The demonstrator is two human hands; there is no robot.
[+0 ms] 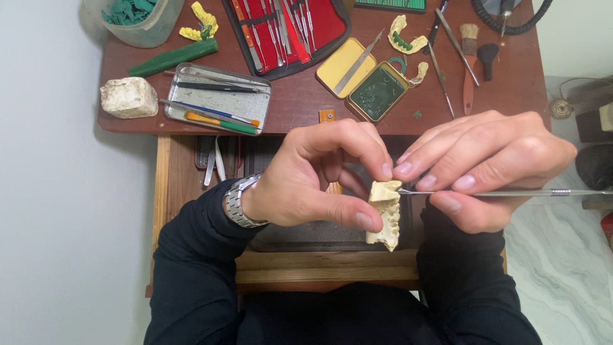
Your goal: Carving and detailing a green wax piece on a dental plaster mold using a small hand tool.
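At the far left of the brown worktop (pixel 300 102), a clear tub (pixel 137 22) holds green scraps. Below it lie a green stick (pixel 172 57) and a pale stone block (pixel 128 97). Just right of the block, an open metal tray (pixel 217 100) holds several thin tools, one with an orange and green handle, one blue. Above the tray sits a yellow cast (pixel 199 24) with green bits on it.

Further right, an open red case (pixel 287 29) holds a row of steel instruments in loops. Beside it a yellow tin lid (pixel 341 67) carries a flat blade, and the touching tin (pixel 378 92) is filled with dark green wax. Another cast (pixel 407 37) with green on it lies above the tin. Loose picks and a brush (pixel 469 64) lie at the right end.

In front of the worktop, the left hand (pixel 313 182), with a steel watch (pixel 238 201) at its wrist, pinches a cream plaster model (pixel 386 214) between thumb and fingers, held over the lap, below the worktop edge. The right hand (pixel 488 169) is closed in a pen grip on a thin metal probe (pixel 511 192), whose tip touches the model's upper right side.
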